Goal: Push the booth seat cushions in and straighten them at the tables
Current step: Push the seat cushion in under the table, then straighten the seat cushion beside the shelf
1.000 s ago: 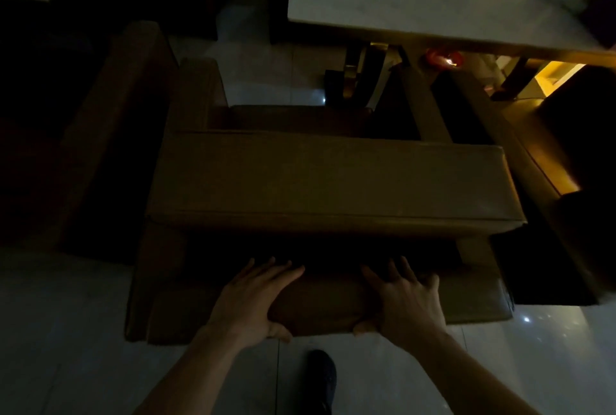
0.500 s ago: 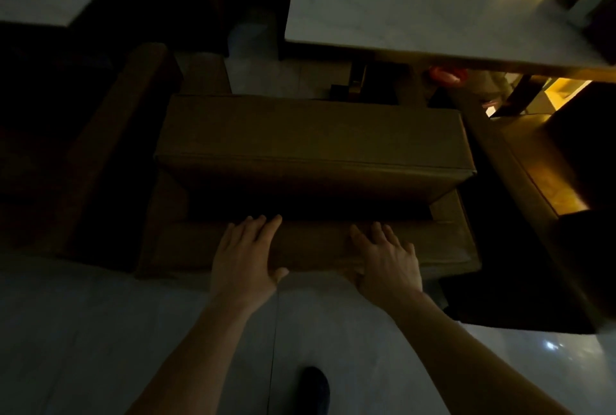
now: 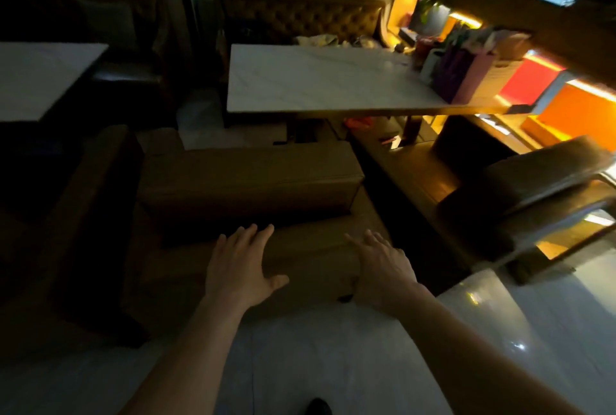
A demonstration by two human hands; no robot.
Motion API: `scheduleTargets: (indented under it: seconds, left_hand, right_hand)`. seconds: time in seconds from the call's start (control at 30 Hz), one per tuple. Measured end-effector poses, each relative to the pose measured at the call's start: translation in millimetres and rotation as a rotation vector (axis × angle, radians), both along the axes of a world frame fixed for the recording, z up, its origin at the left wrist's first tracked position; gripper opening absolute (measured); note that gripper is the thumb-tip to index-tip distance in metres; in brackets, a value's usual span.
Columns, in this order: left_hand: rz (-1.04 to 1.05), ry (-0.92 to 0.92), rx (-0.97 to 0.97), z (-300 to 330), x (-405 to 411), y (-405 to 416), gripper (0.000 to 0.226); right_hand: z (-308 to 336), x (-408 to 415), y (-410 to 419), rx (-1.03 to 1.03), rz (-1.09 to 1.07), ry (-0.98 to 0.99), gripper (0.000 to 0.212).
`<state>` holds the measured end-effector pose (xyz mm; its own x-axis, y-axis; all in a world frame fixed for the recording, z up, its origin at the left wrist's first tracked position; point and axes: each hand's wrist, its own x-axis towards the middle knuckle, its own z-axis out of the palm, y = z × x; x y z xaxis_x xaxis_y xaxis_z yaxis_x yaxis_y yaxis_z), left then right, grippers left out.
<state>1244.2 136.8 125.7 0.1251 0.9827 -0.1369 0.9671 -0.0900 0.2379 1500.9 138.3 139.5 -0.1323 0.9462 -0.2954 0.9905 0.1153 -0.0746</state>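
Compared with half a second earlier, the view has been raised: more of the room is seen, the seat is pushed closer to the table, and both hands remain flat on its near edge.

At far left, a pale rectangular tabletop is seen, with a dark booth bench behind it and a brown padded armrest below, running toward the viewer.

Left of centre, the left hand is laid palm down on the brown leather seat cushion, fingers straight and together, thumb spread to the right; nothing is gripped. Just beyond the fingertips, the brown leather backrest block is seen standing across the seat, its top face level.

Beyond it, a white marble-patterned rectangular table is placed, with a tufted brown booth back behind.

Right of centre, the right hand is pressed on the same cushion near its right corner, fingers straight and slightly fanned, with the heel of the hand at the front edge; nothing is held.

Along the table's right edge, a purple box is seen. At far right, a dark padded chair is set beside orange-lit panels. Glossy white floor tiles lie beneath the arms, and a dark shoe tip is seen at the bottom edge.
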Motion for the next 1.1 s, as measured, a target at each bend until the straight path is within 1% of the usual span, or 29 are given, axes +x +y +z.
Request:
scheduleTargets:
  seconds: [0.07,0.1,0.2,0.4,0.53,0.63,0.77,0.87,1.0,1.1]
  left_hand:
    - [-0.037,-0.007,-0.013,15,18,-11,0.106]
    - [-0.058,-0.007,-0.023,22,28,-16,0.106]
    - [-0.112,-0.022,-0.034,40,63,-26,0.107]
    - [-0.226,-0.03,-0.021,64,163,-31,0.105]
    - [-0.311,-0.036,-0.036,72,264,-33,0.104]
    - [-0.349,-0.026,-0.045,74,349,-37,0.104]
    - [-0.393,-0.032,-0.104,79,459,-50,0.101]
    - [-0.426,-0.039,-0.11,81,528,-53,0.099]
    - [-0.463,-0.057,-0.135,73,602,-42,0.101]
    - [-0.469,-0.084,-0.143,58,646,-23,0.101]
  right_hand:
    - [19,16,-18,0.012,-0.02,0.0,0.104]
    - [26,25,-26,0.022,-0.032,-0.004,0.103]
    - [41,59,-45,0.073,-0.076,0.007,0.091]
    - [69,151,-72,0.107,-0.167,0.041,0.088]
    - [72,242,-87,0.139,-0.248,0.049,0.088]
    - [72,324,-101,0.148,-0.317,0.059,0.09]
    - [67,439,-124,0.155,-0.398,0.063,0.096]
    - [63,515,-131,0.155,-0.433,0.042,0.098]
    - [58,586,-128,0.138,-0.428,0.062,0.097]
    - [45,625,-106,0.117,-0.427,0.092,0.096]
